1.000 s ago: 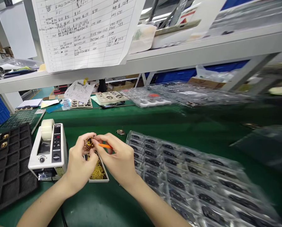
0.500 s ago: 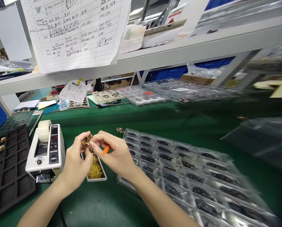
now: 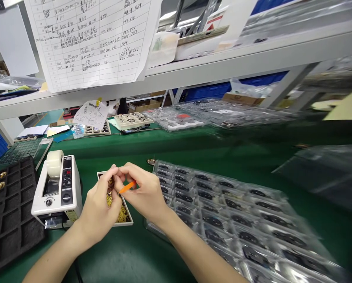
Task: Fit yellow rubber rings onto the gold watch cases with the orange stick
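Note:
My left hand (image 3: 97, 206) is closed on a small gold-and-brown round part (image 3: 110, 184), mostly covered by the fingers. Against it, the fingertips of my right hand (image 3: 146, 192) are pinched together, touching or nearly touching those of the left. A slim orange tool (image 3: 127, 187) lies in the right hand; its working end is hidden. Just beneath both hands is a small white box (image 3: 130, 223) holding a tangle of thin yellow loops (image 3: 122, 215). Another small round metal part (image 3: 150, 161) rests on the green mat, by the corner of a clear tray.
A white tape dispenser (image 3: 53, 200) stands left of my hands, beside a black compartment tray (image 3: 15, 220) with several gold parts. Clear plastic trays (image 3: 220, 214) of dark parts spread to the right. A shelf (image 3: 193, 68) with a hanging handwritten sheet (image 3: 90, 47) crosses above.
My hands have drawn closer together, and the fingers now cover more of the gold-and-brown part. The orange tool has shifted slightly left and tilted flatter.

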The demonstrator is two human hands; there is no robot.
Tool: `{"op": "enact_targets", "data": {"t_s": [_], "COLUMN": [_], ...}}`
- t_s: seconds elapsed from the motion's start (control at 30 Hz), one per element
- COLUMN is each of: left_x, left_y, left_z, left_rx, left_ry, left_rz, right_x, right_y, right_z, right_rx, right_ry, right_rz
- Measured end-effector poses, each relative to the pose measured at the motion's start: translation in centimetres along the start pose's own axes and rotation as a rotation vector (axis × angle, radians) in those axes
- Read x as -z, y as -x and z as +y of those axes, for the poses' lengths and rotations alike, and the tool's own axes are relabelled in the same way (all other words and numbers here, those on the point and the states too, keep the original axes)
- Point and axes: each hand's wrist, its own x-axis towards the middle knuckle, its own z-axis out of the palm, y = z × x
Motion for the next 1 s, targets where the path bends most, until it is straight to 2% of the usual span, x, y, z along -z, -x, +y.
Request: {"op": "enact_targets", "data": {"t_s": [0.13, 0.27, 0.43, 0.5, 0.6, 0.67, 0.73, 0.8, 0.83, 0.9, 1.0], "left_x": [0.2, 1.5, 3.3, 3.7, 4.2, 4.5, 4.9, 5.5, 5.8, 6.2, 6.4], "left_y": [-0.4, -1.2, -2.0, -2.0, -2.0, -2.0, -2.1, -2.2, -2.2, -2.3, -2.3], "left_z": [-0.5, -1.4, -1.6, -1.4, -1.2, -1.0, -0.7, -0.3, -0.1, 0.3, 0.5], "left_rx": [0.082, 0.167, 0.247, 0.255, 0.242, 0.219, 0.191, 0.179, 0.183, 0.201, 0.223], "left_ry": [0.014, 0.016, 0.087, 0.111, 0.147, 0.168, 0.187, 0.210, 0.224, 0.259, 0.331], "left_rz": [0.024, 0.140, 0.261, 0.273, 0.278, 0.290, 0.318, 0.354, 0.369, 0.387, 0.371], "right_x": [0.8, 1.6, 0.2, -0.7, -0.5, 1.0, 3.4, 6.5, 8.1, 11.5, 15.8], "right_y": [-0.4, -1.0, -1.1, -0.9, -0.8, -1.0, -1.3, -1.4, -1.4, -1.0, 0.3], "right_z": [-0.5, 0.2, 4.7, 5.9, 5.9, 5.2, 4.8, 5.4, 6.1, 8.2, 11.7], "right_rx": [-0.172, -0.402, -0.597, -0.612, -0.592, -0.568, -0.542, -0.546, -0.566, -0.649, -0.769], "right_ry": [-0.223, -0.378, -0.070, 0.015, 0.085, 0.118, 0.200, 0.414, 0.546, 0.767, 0.885], "right_rz": [-0.109, -0.236, -0.480, -0.459, -0.369, -0.306, -0.219, -0.207, -0.240, -0.393, -0.586]}}
